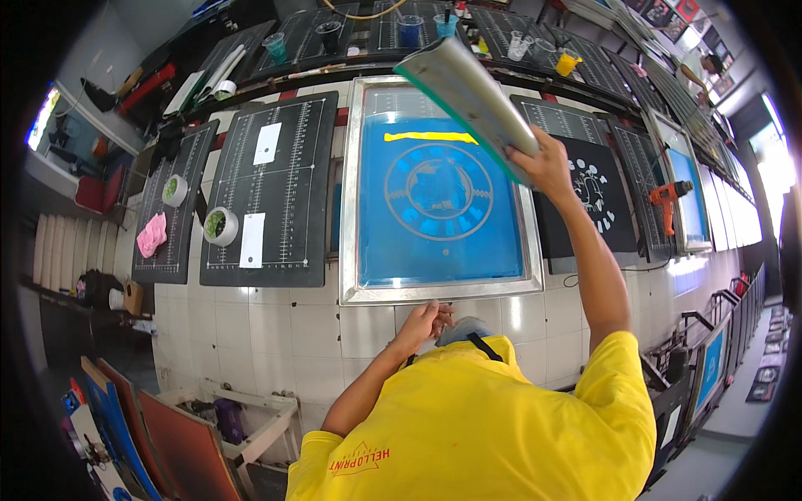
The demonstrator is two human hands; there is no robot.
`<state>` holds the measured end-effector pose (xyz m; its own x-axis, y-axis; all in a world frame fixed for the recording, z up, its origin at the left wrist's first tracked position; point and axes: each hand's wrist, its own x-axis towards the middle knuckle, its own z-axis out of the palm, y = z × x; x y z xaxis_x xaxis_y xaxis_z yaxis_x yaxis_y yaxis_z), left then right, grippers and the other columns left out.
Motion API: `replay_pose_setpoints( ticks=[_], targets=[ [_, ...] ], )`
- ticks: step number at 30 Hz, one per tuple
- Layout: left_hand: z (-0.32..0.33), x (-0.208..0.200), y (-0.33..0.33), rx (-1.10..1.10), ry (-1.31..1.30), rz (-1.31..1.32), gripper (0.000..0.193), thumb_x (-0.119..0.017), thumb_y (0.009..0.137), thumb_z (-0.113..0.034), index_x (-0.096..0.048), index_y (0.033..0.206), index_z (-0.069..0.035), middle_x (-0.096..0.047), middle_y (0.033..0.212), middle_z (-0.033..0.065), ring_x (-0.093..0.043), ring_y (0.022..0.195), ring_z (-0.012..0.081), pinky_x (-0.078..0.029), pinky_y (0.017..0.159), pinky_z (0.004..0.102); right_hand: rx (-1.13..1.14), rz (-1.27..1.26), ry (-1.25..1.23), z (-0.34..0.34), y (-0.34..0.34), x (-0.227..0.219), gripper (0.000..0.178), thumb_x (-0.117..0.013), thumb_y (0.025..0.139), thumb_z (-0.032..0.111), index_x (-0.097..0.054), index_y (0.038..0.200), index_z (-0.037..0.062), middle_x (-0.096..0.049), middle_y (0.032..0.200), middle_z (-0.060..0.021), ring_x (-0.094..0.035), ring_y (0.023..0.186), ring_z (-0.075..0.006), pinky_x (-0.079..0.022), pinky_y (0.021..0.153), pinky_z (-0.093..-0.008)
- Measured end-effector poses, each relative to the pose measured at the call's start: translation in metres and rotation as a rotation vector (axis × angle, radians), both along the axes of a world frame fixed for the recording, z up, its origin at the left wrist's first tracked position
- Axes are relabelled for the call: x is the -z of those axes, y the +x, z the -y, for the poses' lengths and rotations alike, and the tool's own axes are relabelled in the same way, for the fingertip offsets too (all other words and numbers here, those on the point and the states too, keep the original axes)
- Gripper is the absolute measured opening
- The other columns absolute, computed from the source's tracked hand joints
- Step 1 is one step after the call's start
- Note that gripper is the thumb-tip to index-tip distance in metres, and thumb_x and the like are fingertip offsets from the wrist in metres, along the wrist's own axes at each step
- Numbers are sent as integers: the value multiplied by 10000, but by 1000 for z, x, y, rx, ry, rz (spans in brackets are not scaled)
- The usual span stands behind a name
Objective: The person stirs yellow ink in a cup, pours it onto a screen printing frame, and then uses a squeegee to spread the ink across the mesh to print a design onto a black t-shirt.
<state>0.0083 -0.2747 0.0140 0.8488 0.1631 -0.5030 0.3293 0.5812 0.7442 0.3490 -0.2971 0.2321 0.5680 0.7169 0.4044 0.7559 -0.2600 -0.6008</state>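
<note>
Gripping a squeegee (466, 98) in the right hand (547, 165) above the far right corner of a printing screen (443, 295). Loosely curling the left hand (423, 324) by its near edge.

A screen (443, 292) takes the centre of the frame, with ink (430, 136) across its upper part, above the ring design (439, 230). The squeegee (468, 92) slants over its upper right corner, its lower end in the right hand (547, 163). The left hand (423, 326) is just below the lower rim. Left of the screen, a board (288, 209) bears two cards (266, 144), one above the other, and a pot (234, 226) at its left edge. Farther left, another board (185, 221) bears a second pot (175, 200) above a rag (152, 235). Right of the screen lies fabric (560, 209); beyond it, a heat gun (668, 204). Cups (409, 31) stand along the top.
</note>
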Motion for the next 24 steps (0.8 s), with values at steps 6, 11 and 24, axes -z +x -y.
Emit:
replay_pose_setpoints(
  ticks=[6,11,24],
  targets=[
    [3,-20,4,-86,13,-90,463,-350,1091,-321,-666,1070,18,-595,750,13,-413,586,75,-358,547,232,-165,223,-306,-85,62,34,331,-722,755,255,-659,1048,114,-679,917,-181,-647,864,-389,-508,753,-478],
    [7,-6,4,-109,10,-74,439,-363,1084,-287,-670,1044,24,-575,729,23,-414,578,68,-351,543,225,-186,301,-658,-120,77,42,384,-701,786,253,-666,1141,111,-704,978,-166,-667,951,-370,-525,804,-492],
    [4,-14,7,-71,71,-111,426,-360,1081,-274,-682,1075,5,-598,738,13,-443,575,65,-371,547,218,-284,397,-595,-150,95,90,363,-725,774,236,-659,1110,117,-700,965,-179,-659,961,-379,-527,819,-497]
  ],
)
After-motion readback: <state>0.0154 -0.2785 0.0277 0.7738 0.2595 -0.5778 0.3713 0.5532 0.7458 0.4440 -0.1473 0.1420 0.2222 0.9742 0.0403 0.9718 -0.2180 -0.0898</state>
